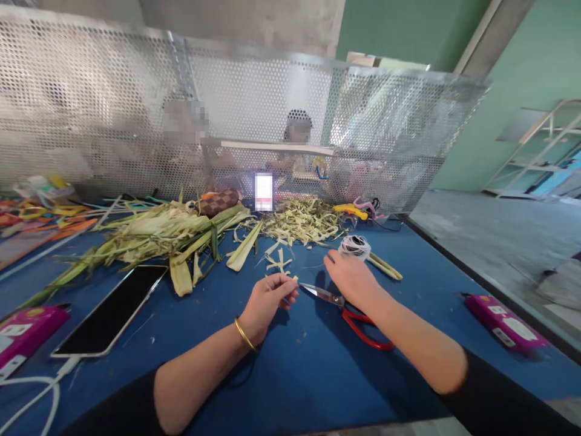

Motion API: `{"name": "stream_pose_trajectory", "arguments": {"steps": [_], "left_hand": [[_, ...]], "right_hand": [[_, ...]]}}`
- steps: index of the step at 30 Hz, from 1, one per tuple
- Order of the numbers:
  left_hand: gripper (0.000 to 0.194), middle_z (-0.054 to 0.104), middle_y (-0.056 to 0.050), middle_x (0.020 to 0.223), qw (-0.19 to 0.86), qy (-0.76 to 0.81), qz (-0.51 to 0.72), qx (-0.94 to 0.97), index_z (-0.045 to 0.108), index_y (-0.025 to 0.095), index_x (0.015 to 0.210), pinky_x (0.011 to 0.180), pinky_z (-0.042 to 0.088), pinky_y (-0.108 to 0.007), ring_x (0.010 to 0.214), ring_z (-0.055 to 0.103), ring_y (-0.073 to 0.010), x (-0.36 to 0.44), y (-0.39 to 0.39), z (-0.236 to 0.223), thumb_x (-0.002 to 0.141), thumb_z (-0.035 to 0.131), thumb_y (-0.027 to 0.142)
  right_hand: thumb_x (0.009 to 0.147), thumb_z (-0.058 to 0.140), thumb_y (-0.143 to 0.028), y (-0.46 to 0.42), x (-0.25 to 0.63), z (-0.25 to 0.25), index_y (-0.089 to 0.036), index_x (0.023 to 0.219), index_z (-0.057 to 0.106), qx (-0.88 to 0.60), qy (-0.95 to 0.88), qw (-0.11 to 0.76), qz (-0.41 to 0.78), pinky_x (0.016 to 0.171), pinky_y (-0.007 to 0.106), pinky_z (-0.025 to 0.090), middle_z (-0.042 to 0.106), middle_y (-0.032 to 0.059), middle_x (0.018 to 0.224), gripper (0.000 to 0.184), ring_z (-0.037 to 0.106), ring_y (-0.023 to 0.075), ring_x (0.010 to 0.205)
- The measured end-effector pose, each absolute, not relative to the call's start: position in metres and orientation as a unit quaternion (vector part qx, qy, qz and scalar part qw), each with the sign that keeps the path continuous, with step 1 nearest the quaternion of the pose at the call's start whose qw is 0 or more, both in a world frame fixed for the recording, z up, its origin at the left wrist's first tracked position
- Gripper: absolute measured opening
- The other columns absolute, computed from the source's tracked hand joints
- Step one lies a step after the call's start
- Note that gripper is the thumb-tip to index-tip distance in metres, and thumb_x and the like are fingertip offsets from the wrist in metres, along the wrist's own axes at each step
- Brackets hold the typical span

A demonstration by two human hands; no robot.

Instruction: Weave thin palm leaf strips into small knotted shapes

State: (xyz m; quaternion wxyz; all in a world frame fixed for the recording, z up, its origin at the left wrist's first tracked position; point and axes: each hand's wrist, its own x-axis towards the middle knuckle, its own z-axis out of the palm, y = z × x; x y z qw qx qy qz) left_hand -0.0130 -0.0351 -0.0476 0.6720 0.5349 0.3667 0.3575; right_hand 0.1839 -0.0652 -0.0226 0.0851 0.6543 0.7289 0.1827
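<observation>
My left hand [271, 300] is closed in a pinch on a small pale leaf strip [295, 280]; a gold bangle circles that wrist. My right hand [353, 277] is held just in front of a bundle of white wire [354, 245], fingers curled. Whatever those fingers grip, if anything, is hidden, though a fine strand shows near their tips. Between my hands lie red-handled scissors [370, 330], blades apart and pointing left, partly under my right forearm. Beyond my left hand rests a small shape made of pale strips [278, 261].
Behind are a heap of shredded strips [302, 221], corn husks [158, 233] and a lit phone [264, 191] against a perforated metal screen [263, 85]. A dark phone [113, 312] charges at left. Purple packs [506, 322] flank the blue table [290, 375]. People sit behind the screen.
</observation>
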Motion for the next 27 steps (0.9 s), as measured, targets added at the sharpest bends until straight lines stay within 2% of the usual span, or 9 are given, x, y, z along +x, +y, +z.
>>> {"name": "stream_pose_trajectory", "arguments": {"steps": [2, 5, 10, 14, 19, 21, 23, 27], "left_hand": [[0.025, 0.058, -0.002, 0.065, 0.681, 0.373, 0.358, 0.518, 0.058, 0.014, 0.067, 0.051, 0.040, -0.019, 0.056, 0.051, -0.0086, -0.015, -0.034, -0.048, 0.069, 0.066, 0.037], [0.026, 0.057, -0.001, 0.067, 0.692, 0.375, 0.358, 0.501, 0.056, 0.014, 0.069, 0.051, 0.041, -0.019, 0.058, 0.052, -0.0089, -0.018, -0.031, -0.047, 0.069, 0.065, 0.038], [0.027, 0.057, -0.002, 0.073, 0.685, 0.372, 0.352, 0.518, 0.056, 0.015, 0.073, 0.048, 0.039, -0.018, 0.063, 0.054, -0.0099, -0.018, -0.026, -0.042, 0.071, 0.063, 0.041], [0.027, 0.058, -0.002, 0.076, 0.676, 0.381, 0.355, 0.521, 0.057, 0.015, 0.075, 0.046, 0.035, -0.016, 0.061, 0.050, -0.0078, -0.013, -0.027, -0.037, 0.071, 0.063, 0.041], [0.027, 0.057, -0.002, 0.075, 0.685, 0.391, 0.359, 0.499, 0.056, 0.015, 0.073, 0.045, 0.033, -0.016, 0.058, 0.049, -0.0068, -0.005, -0.032, -0.037, 0.069, 0.064, 0.040], [0.026, 0.057, -0.001, 0.073, 0.686, 0.388, 0.365, 0.496, 0.056, 0.015, 0.072, 0.045, 0.034, -0.016, 0.057, 0.049, -0.0067, -0.004, -0.033, -0.038, 0.069, 0.063, 0.040], [0.026, 0.057, -0.001, 0.072, 0.681, 0.385, 0.376, 0.497, 0.056, 0.015, 0.072, 0.045, 0.034, -0.016, 0.057, 0.049, -0.0068, -0.005, -0.034, -0.038, 0.069, 0.064, 0.040], [0.026, 0.057, 0.000, 0.070, 0.674, 0.389, 0.386, 0.496, 0.057, 0.015, 0.073, 0.046, 0.034, -0.016, 0.057, 0.048, -0.0067, -0.010, -0.032, -0.040, 0.070, 0.063, 0.040]], "right_hand": [[0.080, 0.041, 0.001, -0.040, 0.177, -0.031, -0.003, 0.093, 0.064, 0.660, 0.720, 0.095, 0.194, 0.063, 0.034, 0.042, 0.063, 0.0216, 0.092, 0.026, 0.062, 0.0268, 0.080], [0.080, 0.043, 0.000, -0.020, 0.179, -0.041, -0.003, 0.083, 0.064, 0.653, 0.724, 0.095, 0.202, 0.062, 0.036, 0.041, 0.064, 0.0218, 0.082, 0.021, 0.061, 0.0299, 0.078], [0.085, 0.044, -0.005, -0.036, 0.181, -0.049, -0.008, 0.094, 0.059, 0.627, 0.751, 0.061, 0.197, 0.064, 0.032, 0.040, 0.063, 0.0155, 0.084, 0.018, 0.060, 0.0242, 0.077], [0.090, 0.045, -0.015, -0.063, 0.173, -0.047, -0.015, 0.093, 0.059, 0.593, 0.786, 0.037, 0.169, 0.072, 0.030, 0.040, 0.063, 0.0086, 0.087, 0.014, 0.058, 0.0202, 0.081], [0.090, 0.040, -0.008, -0.052, 0.182, -0.030, -0.010, 0.094, 0.062, 0.636, 0.756, 0.004, 0.156, 0.088, 0.040, 0.036, 0.062, 0.0164, 0.097, 0.022, 0.055, 0.0254, 0.097], [0.088, 0.048, -0.012, -0.035, 0.187, -0.026, -0.010, 0.090, 0.064, 0.667, 0.734, -0.003, 0.129, 0.086, 0.040, 0.039, 0.062, 0.0157, 0.095, 0.017, 0.057, 0.0257, 0.095], [0.087, 0.055, -0.020, -0.018, 0.189, -0.029, -0.012, 0.092, 0.064, 0.698, 0.710, -0.008, 0.089, 0.078, 0.036, 0.045, 0.063, 0.0126, 0.097, 0.014, 0.061, 0.0219, 0.087], [0.089, 0.055, -0.031, 0.005, 0.189, -0.045, -0.014, 0.109, 0.058, 0.745, 0.666, -0.025, 0.019, 0.076, 0.037, 0.052, 0.061, 0.0069, 0.107, 0.026, 0.061, 0.0179, 0.089]]}}
